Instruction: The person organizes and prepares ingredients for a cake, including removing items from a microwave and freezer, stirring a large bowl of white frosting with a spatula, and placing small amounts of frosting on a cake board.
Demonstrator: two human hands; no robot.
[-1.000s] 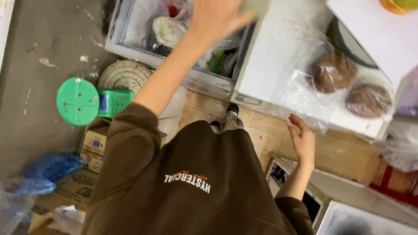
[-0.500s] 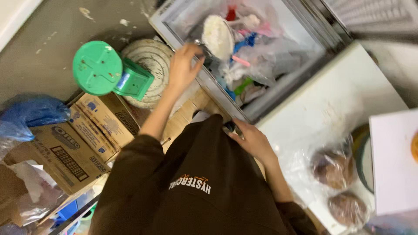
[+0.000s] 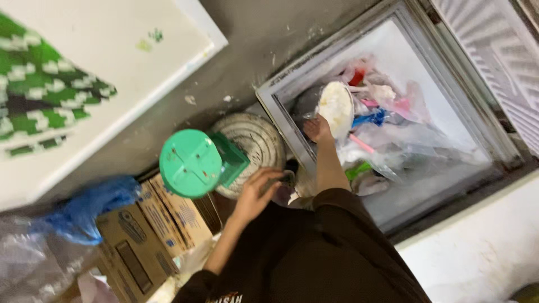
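Right hand [image 3: 316, 128] inside open chest freezer [image 3: 281, 109], centre frame, fingers closed on pale round frozen pack [image 3: 336, 109]; bags crowd right, little room. Left hand [image 3: 255, 193] lower centre, fingers spread, touching freezer's front edge beside round woven tray [image 3: 255, 140] and green stool [image 3: 191, 163].

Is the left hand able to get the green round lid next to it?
Probably yes. The left hand is open just beside the green round lid, with nothing between them. The right hand is busy in the freezer at a pale round thing.
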